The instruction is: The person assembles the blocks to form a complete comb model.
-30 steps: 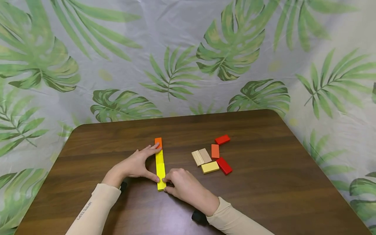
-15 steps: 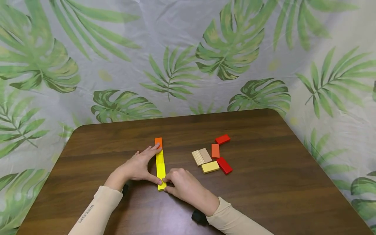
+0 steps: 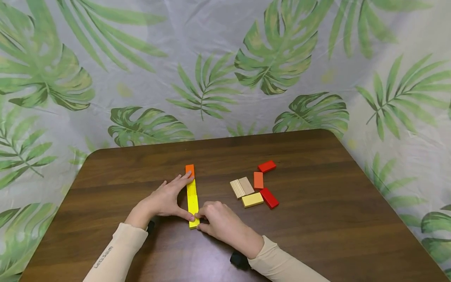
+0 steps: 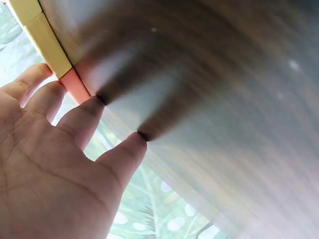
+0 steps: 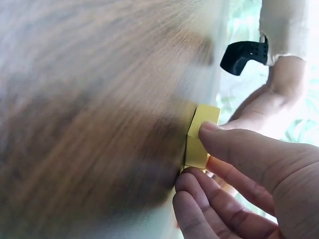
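Observation:
A straight row of flat blocks lies on the table: an orange block (image 3: 190,170) at the far end, then a yellow block (image 3: 191,188) and a nearer yellow block (image 3: 192,202). My left hand (image 3: 163,199) spreads along the row's left side, index fingertip on the orange block and thumb on the nearer yellow one. Other left fingertips touch the tabletop in the left wrist view. With bent fingers, my right hand (image 3: 223,223) pinches the near end of the row, its thumb against the yellow block (image 5: 203,119) in the right wrist view.
Right of the row lie two plain wooden blocks (image 3: 242,188), a pale yellow block (image 3: 252,200), an orange-red block (image 3: 258,180) and two red blocks (image 3: 269,198). A leaf-patterned cloth (image 3: 211,78) hangs behind the dark wooden table (image 3: 317,188).
My left thumb has slid slightly right and nearer over the near yellow block, the left wrist shifting with it. The right hand and the loose blocks stay put.

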Tool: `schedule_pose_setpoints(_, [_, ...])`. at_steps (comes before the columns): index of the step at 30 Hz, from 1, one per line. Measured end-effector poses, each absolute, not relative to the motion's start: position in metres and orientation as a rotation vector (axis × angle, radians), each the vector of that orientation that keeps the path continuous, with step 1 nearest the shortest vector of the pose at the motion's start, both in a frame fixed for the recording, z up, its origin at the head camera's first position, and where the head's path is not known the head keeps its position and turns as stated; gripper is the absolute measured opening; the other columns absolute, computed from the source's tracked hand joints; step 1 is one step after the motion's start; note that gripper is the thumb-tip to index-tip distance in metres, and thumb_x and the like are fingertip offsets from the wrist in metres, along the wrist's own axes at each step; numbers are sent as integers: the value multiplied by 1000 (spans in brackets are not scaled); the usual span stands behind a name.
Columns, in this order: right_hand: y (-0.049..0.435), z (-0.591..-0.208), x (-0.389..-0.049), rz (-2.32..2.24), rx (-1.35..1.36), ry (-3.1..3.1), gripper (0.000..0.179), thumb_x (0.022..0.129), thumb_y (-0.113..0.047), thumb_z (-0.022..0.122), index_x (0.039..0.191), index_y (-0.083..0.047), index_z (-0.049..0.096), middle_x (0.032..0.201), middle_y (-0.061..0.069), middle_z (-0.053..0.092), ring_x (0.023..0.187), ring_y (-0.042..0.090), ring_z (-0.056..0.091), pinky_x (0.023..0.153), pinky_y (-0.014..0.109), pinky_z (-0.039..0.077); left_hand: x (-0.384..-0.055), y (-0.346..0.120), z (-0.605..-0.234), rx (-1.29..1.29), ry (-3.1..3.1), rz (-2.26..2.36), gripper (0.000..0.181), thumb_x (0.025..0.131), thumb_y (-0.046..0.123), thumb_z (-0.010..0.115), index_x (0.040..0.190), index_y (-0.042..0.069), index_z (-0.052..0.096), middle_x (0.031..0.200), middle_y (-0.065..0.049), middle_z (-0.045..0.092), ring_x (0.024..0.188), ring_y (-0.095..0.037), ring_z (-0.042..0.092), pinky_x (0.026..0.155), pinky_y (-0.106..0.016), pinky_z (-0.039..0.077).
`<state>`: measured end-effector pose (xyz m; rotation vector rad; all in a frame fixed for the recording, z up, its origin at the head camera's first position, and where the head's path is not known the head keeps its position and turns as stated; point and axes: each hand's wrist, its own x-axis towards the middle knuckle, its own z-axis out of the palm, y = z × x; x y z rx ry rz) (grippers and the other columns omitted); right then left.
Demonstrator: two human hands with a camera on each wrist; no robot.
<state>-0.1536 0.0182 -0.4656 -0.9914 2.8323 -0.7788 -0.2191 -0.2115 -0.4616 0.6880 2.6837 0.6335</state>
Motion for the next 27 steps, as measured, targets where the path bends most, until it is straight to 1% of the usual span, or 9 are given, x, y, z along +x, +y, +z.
schedule_pose_setpoints(8, [22, -464, -153, -778, -1014, 2831, 26, 89, -16, 90, 113, -10, 85, 98, 0, 79, 81, 4, 67, 72, 16, 56, -220, -209, -459, 652, 2678, 609, 131, 68, 65, 96, 170, 13, 32, 182, -5, 17, 167, -41, 19, 127, -78, 16])
schedule_pose_setpoints(15, [28, -462, -150, -780, -981, 2798, 32, 91, -18, 88, 122, -12, 83, 95, 0, 77, 73, 1, 58, 66, 14, 49, -221, -210, -461, 646, 2674, 602, 130, 69, 64, 96, 170, 13, 32, 182, -4, 17, 167, -41, 19, 128, -78, 15])
schedule_pose_setpoints(18, [33, -462, -150, -793, -960, 2801, 33, 92, -18, 88, 124, -11, 82, 94, 0, 76, 75, 2, 60, 67, 15, 51, -221, -210, -461, 644, 2678, 599, 130, 68, 64, 96, 170, 14, 33, 182, -5, 17, 167, -40, 19, 128, -78, 15])
schedule_pose_setpoints(20, [37, -461, -151, -788, -950, 2806, 33, 91, -18, 88, 123, -11, 82, 92, 0, 76, 77, 3, 63, 69, 16, 53, -221, -210, -461, 641, 2676, 597, 130, 68, 64, 96, 170, 14, 32, 182, -4, 17, 168, -40, 18, 128, -78, 14])
schedule_pose_setpoints(23, [44, -459, -152, -800, -929, 2821, 29, 90, -17, 89, 117, -9, 84, 93, 2, 78, 79, 7, 67, 70, 17, 55, -221, -210, -461, 637, 2674, 597, 131, 68, 64, 96, 171, 15, 31, 182, -4, 17, 168, -40, 18, 128, -77, 14])
schedule_pose_setpoints(27, [54, -454, -155, -822, -844, 2857, 28, 88, -16, 91, 113, -6, 84, 93, 4, 78, 78, 11, 67, 69, 20, 55, -221, -210, -461, 634, 2673, 598, 130, 68, 64, 96, 171, 15, 32, 182, -3, 17, 168, -39, 19, 128, -77, 14])
